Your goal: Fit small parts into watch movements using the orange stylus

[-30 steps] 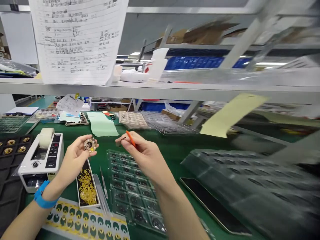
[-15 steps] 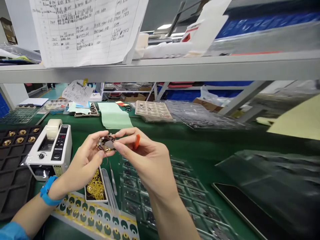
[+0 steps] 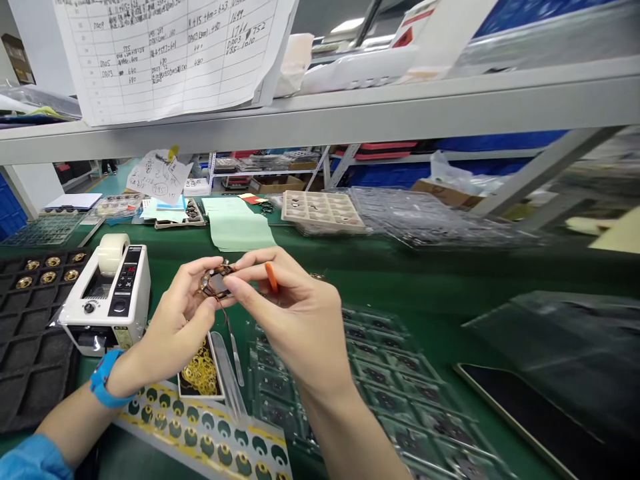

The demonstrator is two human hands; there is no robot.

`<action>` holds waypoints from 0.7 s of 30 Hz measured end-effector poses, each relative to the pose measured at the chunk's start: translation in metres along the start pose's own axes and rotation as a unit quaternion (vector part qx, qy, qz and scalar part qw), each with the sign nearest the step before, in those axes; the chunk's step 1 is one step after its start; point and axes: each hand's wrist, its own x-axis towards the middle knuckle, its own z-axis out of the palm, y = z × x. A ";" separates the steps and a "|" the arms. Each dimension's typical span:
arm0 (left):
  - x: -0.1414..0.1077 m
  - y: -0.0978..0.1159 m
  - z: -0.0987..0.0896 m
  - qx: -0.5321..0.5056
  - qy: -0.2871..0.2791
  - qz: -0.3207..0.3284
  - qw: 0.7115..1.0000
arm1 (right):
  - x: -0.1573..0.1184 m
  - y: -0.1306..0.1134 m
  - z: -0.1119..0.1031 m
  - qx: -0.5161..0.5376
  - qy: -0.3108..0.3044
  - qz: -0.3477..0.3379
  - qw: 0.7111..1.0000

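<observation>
My left hand point(image 3: 183, 317), with a blue band at the wrist, grips a small round metal part point(image 3: 216, 281) by its edge between thumb and fingers. Thin reddish wires hang from the part. Thumb and forefinger of my right hand point(image 3: 290, 307) pinch the right side of the same part, over its grey flat middle. An orange band point(image 3: 271, 277) sits on a finger of my right hand. Below the hands are a box of small yellow rings point(image 3: 201, 370), tweezers point(image 3: 236, 357) and a sheet of ring-shaped stickers point(image 3: 200, 433).
A white tape dispenser point(image 3: 107, 293) and a black tray point(image 3: 37, 333) with gold parts stand at the left. Clear compartment trays point(image 3: 385, 393) and a phone point(image 3: 525, 420) lie at the right. A grey shelf beam point(image 3: 320, 123) crosses above the table.
The camera view has shifted, so the bench items appear slightly further right. The round part is tilted a little differently; both hands still hold it.
</observation>
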 end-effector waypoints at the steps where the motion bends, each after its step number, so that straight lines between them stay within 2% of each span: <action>1: 0.000 0.000 0.000 -0.001 0.005 -0.004 1.000 | 0.000 0.000 0.001 -0.016 0.009 -0.014 1.000; 5: 0.001 0.002 0.001 -0.003 0.020 -0.012 1.000 | -0.002 0.001 0.004 -0.070 0.022 -0.067 0.995; 10: 0.002 0.004 0.002 0.015 0.041 -0.037 0.998 | -0.003 0.002 0.006 -0.104 0.021 -0.091 0.990; 17: 0.004 -0.002 0.003 0.015 0.090 -0.025 0.996 | -0.006 0.004 0.010 -0.148 0.016 -0.139 0.979; 21: 0.005 -0.003 0.003 0.008 0.112 -0.027 0.993 | -0.008 0.008 0.014 -0.153 0.042 -0.162 0.974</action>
